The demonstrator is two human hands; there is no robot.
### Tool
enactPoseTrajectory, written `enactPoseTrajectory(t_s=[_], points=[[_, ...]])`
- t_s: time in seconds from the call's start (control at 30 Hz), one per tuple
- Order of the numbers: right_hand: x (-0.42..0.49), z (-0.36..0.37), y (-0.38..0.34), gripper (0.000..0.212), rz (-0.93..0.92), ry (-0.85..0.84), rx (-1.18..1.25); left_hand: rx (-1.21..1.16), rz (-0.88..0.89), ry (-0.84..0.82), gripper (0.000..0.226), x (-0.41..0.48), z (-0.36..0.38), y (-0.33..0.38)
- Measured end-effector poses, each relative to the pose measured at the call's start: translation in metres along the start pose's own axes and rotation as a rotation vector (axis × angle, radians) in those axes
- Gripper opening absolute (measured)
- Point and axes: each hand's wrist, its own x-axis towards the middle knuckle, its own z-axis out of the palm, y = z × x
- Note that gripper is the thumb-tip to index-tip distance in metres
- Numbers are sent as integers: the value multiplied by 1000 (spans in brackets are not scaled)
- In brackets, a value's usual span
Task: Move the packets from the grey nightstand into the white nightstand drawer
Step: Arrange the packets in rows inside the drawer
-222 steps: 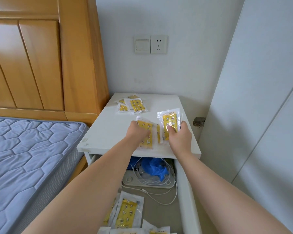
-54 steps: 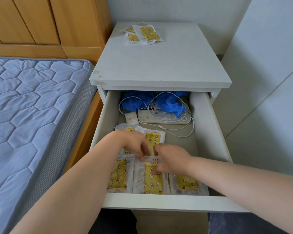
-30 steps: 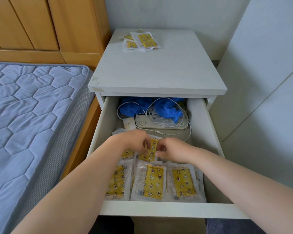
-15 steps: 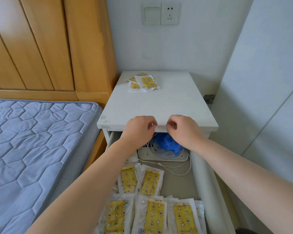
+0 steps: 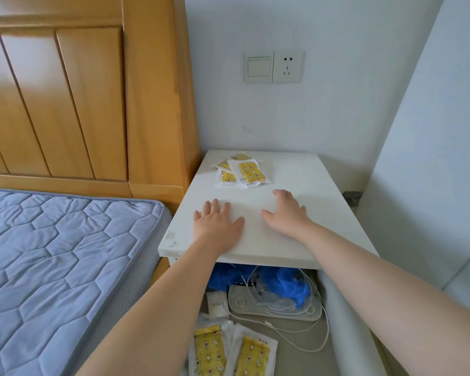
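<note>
My left hand (image 5: 217,226) and right hand (image 5: 285,215) are spread palm-down over the nightstand (image 5: 323,213) top, side by side with a gap between them. Behind them, toward the back left corner, sits a heap of packets (image 5: 244,172) (overlapping one another). Under the top's front edge the drawer (image 5: 345,321) stands open toward me, with cables (image 5: 304,310) at its back and more packets (image 5: 234,351) nearer me. The bed (image 5: 52,253) lies left of the nightstand.

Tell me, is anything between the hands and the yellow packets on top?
Nothing visible. The left hand and right hand are open over the nightstand top; only bare surface lies between them and the packets.
</note>
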Motion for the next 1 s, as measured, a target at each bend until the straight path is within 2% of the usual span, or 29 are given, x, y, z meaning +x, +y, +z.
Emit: enactPoseTrajectory(t_s=[0.07, 0.23, 0.33, 0.4, 0.43, 0.53, 0.6, 0.63, 0.73, 0.83, 0.9, 1.0], points=[[21, 9, -4, 65, -43, 42, -35, -2, -18, 11, 66, 7, 2, -2], [68, 22, -14, 63, -120, 28, -144, -12, -20, 43, 65, 14, 5, -2], [80, 23, -18, 51, -156, -4, -206, -46, -22, 80, 62, 15, 6, -4], [77, 24, -16, 37, -198, 76, -96, -103, -43, 104, 59, 15, 5, -6], [71, 23, -14, 35, -192, 144, 35, -139, -59, 118, 58, 14, 5, -6], [53, 19, -4, 42, -144, 315, 415, -194, -82, 163, 57, 14, 5, -7], [49, 16, 0, 29, -165, 406, 424, -182, -72, 167, 57, 14, 6, -6], [51, 16, 1, 23, -165, 392, 393, -171, -61, 154, 57, 14, 7, -6], [67, 19, -1, 40, -151, 202, 328, -127, 44, 121, 56, 15, 6, -4], [86, 22, -6, 45, -227, 105, 355, -108, 189, 111, 52, 17, 6, -2], [96, 23, -9, 45, -264, 49, 327, -95, 169, 109, 50, 19, 7, -2], [107, 24, -15, 47, -318, -67, 17, -106, 95, 134, 49, 19, 8, -2]])
